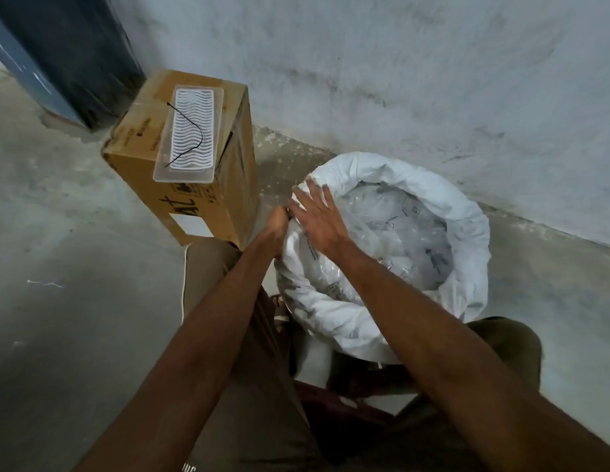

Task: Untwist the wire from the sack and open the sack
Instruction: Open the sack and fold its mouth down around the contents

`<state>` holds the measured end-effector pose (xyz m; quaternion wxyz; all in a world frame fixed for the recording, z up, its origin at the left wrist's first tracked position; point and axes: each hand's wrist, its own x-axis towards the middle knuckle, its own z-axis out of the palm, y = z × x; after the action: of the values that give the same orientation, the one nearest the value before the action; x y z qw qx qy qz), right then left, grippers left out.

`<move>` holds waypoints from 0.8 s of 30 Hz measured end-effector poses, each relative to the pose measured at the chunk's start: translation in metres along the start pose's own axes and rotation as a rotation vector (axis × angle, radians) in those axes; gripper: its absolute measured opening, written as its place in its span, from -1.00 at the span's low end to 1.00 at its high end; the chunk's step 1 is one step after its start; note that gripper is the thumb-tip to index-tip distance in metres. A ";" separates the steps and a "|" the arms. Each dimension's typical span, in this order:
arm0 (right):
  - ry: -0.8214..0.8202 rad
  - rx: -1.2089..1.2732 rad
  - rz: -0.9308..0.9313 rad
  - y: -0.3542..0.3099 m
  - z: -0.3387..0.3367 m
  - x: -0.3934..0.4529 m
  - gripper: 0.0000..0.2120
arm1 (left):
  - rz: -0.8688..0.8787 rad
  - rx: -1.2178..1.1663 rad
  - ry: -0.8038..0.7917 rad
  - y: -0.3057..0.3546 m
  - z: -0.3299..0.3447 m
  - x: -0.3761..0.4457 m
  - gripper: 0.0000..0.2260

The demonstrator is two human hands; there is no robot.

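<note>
A bare concrete floor (75, 301) carries everything here. On it, ahead to my left, stands a cardboard box (194, 185), close to the wall (399, 80). Just beside the box, to its right and between my knees, the white sack (467, 233) stands upright on the floor, its mouth open and its rim rolled down. A thin white cord (184, 284) runs along the floor by my left leg. Small pale scraps (44, 284) lie well apart to the left.
</note>
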<state>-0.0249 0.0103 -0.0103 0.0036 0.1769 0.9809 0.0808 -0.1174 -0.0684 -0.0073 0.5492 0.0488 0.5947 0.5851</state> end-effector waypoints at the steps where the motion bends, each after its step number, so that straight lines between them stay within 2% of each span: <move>1: -0.004 -0.052 -0.067 0.006 0.002 0.012 -0.41 | 0.020 0.027 -0.040 0.001 -0.001 -0.003 -0.57; 2: -0.008 -0.086 -0.131 0.012 0.001 0.023 -0.48 | 0.035 0.064 -0.048 0.000 -0.004 -0.001 -0.58; 4: -0.048 -0.004 -0.206 0.021 -0.006 0.043 -0.53 | 0.096 0.221 0.003 0.002 -0.009 0.005 -0.61; 6: -0.191 0.019 -0.182 0.024 -0.019 0.061 -0.53 | 0.242 0.518 0.093 0.005 -0.011 0.008 -0.68; 7: -0.259 -0.009 -0.156 0.024 -0.026 0.069 -0.58 | 0.328 0.694 0.132 0.008 -0.010 0.006 -0.66; 10: -0.333 -0.019 -0.145 0.025 -0.036 0.084 -0.76 | 0.438 1.276 0.282 0.005 -0.009 0.003 -0.26; 11: -0.362 -0.006 -0.134 0.026 -0.038 0.086 -0.77 | 0.447 1.378 0.346 0.005 -0.005 0.000 -0.21; 13: -0.405 0.027 -0.117 0.031 -0.039 0.089 -0.77 | 0.445 1.425 0.400 0.008 0.004 -0.001 -0.32; 16: -0.362 0.043 -0.179 0.045 -0.036 0.091 -0.64 | 0.449 1.341 0.325 0.019 0.007 0.009 -0.59; 18: -0.283 0.076 -0.215 0.057 -0.029 0.082 -0.41 | 0.445 1.155 0.167 0.031 0.003 0.014 -0.50; 19: -0.240 0.060 -0.227 0.063 -0.024 0.076 -0.30 | 0.387 1.108 0.105 0.036 0.001 0.016 -0.51; 21: -0.121 0.009 -0.214 0.077 -0.014 0.064 -0.16 | 0.184 1.118 0.011 0.042 0.001 0.021 -0.64; 24: -0.074 -0.007 -0.133 0.094 0.000 0.060 -0.14 | -0.019 1.212 -0.103 0.054 0.005 0.032 -0.67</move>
<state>-0.0486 0.1178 0.0057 0.0460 0.1143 0.9894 0.0774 -0.1575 -0.0259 0.0155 0.4569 0.3757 0.7950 0.1342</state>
